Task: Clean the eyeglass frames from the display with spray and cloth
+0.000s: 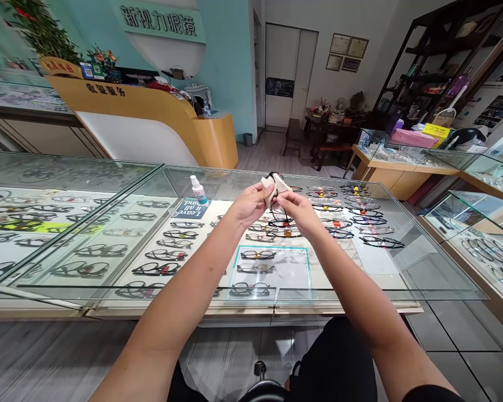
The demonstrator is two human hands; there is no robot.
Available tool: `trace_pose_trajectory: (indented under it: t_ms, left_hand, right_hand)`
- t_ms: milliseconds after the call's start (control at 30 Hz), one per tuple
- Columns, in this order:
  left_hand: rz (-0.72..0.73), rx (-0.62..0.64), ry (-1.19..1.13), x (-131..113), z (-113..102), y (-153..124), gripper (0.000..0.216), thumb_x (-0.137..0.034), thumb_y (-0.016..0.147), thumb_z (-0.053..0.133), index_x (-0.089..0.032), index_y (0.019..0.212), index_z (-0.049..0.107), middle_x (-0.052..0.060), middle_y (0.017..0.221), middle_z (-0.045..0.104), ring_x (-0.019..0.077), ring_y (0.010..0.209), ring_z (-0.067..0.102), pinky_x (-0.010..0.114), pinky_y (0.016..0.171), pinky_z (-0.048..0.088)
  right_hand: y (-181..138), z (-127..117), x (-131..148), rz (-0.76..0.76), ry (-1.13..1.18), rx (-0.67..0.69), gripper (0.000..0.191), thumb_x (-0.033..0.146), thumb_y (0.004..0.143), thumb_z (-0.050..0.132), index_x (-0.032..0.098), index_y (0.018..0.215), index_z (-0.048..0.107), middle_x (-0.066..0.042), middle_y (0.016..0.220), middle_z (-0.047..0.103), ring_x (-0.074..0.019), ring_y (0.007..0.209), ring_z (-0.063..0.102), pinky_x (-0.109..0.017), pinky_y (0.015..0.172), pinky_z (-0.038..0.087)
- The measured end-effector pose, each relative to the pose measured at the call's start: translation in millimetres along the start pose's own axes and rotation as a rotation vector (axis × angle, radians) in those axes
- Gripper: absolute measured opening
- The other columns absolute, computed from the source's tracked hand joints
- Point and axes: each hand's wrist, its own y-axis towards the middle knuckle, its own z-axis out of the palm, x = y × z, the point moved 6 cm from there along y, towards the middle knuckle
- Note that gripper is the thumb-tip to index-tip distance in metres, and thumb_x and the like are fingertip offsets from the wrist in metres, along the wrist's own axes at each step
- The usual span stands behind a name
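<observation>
My left hand (249, 206) is raised over the glass counter, its thumb and fingers closed on a crumpled beige cloth (279, 186). Wrapped partly in that cloth is a pair of dark-framed eyeglasses (272, 175); most of the frame is hidden by cloth and fingers. From the other side, my right hand (299, 211) pinches the cloth and the eyeglasses together. To the left of my hands a small white spray bottle (199, 192) with a blue label stands on the glass top.
Beneath my hands, the glass display case (351, 287) holds several rows of eyeglasses (257, 254). More glass cases (485, 223) stand at the right. Across the aisle is a wooden service counter (209, 134). A stool base (262, 385) shows below me.
</observation>
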Motion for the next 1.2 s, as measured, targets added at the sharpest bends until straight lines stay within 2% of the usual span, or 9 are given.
trace_pose_trajectory:
  t_ms: [100, 200, 367, 500, 633, 767, 967, 1100, 1200]
  left_hand:
    - [0.026, 0.005, 0.018, -4, -1, 0, 0.040, -0.018, 0.067, 0.107, -0.013, 0.097, 0.081, 0.005, 0.089, 0.080, 0.0113, 0.072, 0.071, 0.022, 0.070, 0.061]
    - [0.076, 0.024, 0.051, -8, 1, 0, 0.052, -0.024, 0.063, 0.110, -0.014, 0.106, 0.081, 0.006, 0.097, 0.080, 0.0123, 0.078, 0.072, 0.022, 0.071, 0.059]
    - [0.194, -0.024, 0.208, -13, 3, -3, 0.057, -0.041, 0.058, 0.113, -0.016, 0.099, 0.082, 0.003, 0.091, 0.078, 0.0129, 0.079, 0.067, 0.023, 0.070, 0.053]
    - [0.184, -0.014, 0.328, -11, 5, -5, 0.059, -0.056, 0.064, 0.108, -0.018, 0.103, 0.085, 0.004, 0.097, 0.079, 0.0147, 0.084, 0.066, 0.027, 0.078, 0.052]
    - [0.183, -0.039, 0.463, -9, 0, -5, 0.057, -0.067, 0.072, 0.100, -0.017, 0.096, 0.087, 0.002, 0.083, 0.075, 0.0141, 0.078, 0.060, 0.029, 0.080, 0.050]
    - [0.160, -0.009, 0.369, -7, 1, -4, 0.058, -0.062, 0.065, 0.106, -0.017, 0.098, 0.087, 0.005, 0.096, 0.081, 0.0165, 0.087, 0.066, 0.031, 0.088, 0.053]
    - [0.199, 0.029, 0.264, -11, 8, -5, 0.058, -0.051, 0.062, 0.110, -0.017, 0.102, 0.086, 0.007, 0.100, 0.082, 0.0180, 0.094, 0.072, 0.030, 0.092, 0.056]
    - [0.244, 0.044, 0.313, -15, 10, -6, 0.060, -0.052, 0.063, 0.109, -0.016, 0.103, 0.083, 0.005, 0.092, 0.081, 0.0155, 0.084, 0.071, 0.028, 0.084, 0.056]
    - [0.284, 0.041, 0.364, -17, 12, -8, 0.060, -0.052, 0.062, 0.109, -0.016, 0.101, 0.081, 0.005, 0.090, 0.080, 0.0155, 0.080, 0.069, 0.027, 0.079, 0.056]
  right_hand:
    - [0, 1, 0, 0.000, 0.021, -0.010, 0.051, 0.068, 0.068, 0.096, 0.023, 0.086, 0.079, -0.002, 0.090, 0.077, -0.0185, 0.086, 0.063, -0.034, 0.085, 0.050]
    - [-1, 1, 4, -0.041, 0.028, -0.020, 0.051, 0.068, 0.067, 0.097, 0.024, 0.084, 0.080, -0.002, 0.089, 0.077, -0.0190, 0.088, 0.065, -0.035, 0.090, 0.051]
    - [-3, 3, 13, -0.101, -0.016, -0.004, 0.051, 0.071, 0.071, 0.094, 0.025, 0.084, 0.078, -0.004, 0.090, 0.078, -0.0219, 0.094, 0.067, -0.039, 0.096, 0.053]
    - [-4, 0, 18, -0.123, -0.047, -0.031, 0.054, 0.073, 0.071, 0.094, 0.024, 0.085, 0.076, -0.002, 0.088, 0.075, -0.0202, 0.088, 0.063, -0.037, 0.089, 0.051]
    - [-4, -2, 22, -0.152, -0.047, -0.044, 0.055, 0.073, 0.071, 0.095, 0.023, 0.084, 0.075, 0.000, 0.081, 0.070, -0.0179, 0.080, 0.058, -0.035, 0.082, 0.048]
    - [-4, -2, 20, -0.141, -0.046, -0.054, 0.053, 0.070, 0.070, 0.096, 0.023, 0.083, 0.076, 0.000, 0.080, 0.070, -0.0173, 0.079, 0.057, -0.035, 0.081, 0.048]
    - [-2, -6, 13, -0.062, -0.052, -0.087, 0.047, 0.061, 0.068, 0.098, 0.022, 0.086, 0.080, -0.005, 0.092, 0.080, -0.0223, 0.095, 0.067, -0.039, 0.094, 0.052]
    - [-2, -6, 16, -0.045, -0.068, -0.026, 0.041, 0.061, 0.071, 0.095, 0.023, 0.081, 0.083, -0.005, 0.087, 0.081, -0.0240, 0.099, 0.067, -0.041, 0.099, 0.051]
    - [-1, -7, 17, -0.028, -0.070, 0.006, 0.039, 0.061, 0.072, 0.093, 0.023, 0.079, 0.084, -0.004, 0.084, 0.081, -0.0233, 0.095, 0.065, -0.040, 0.097, 0.050]
